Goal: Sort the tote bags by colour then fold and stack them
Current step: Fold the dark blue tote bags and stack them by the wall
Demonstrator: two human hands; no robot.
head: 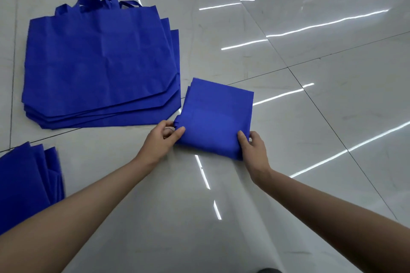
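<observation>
A folded blue tote bag lies on the pale tiled floor in the middle of the view. My left hand pinches its near left corner between thumb and fingers. My right hand grips its near right corner, thumb on top. To the far left lies a flat pile of several unfolded blue tote bags, handles pointing away from me. Another bundle of blue bags shows at the left edge, partly covered by my left forearm.
The glossy white floor tiles carry bright light reflections and dark grout lines. A dark object peeks in at the bottom edge.
</observation>
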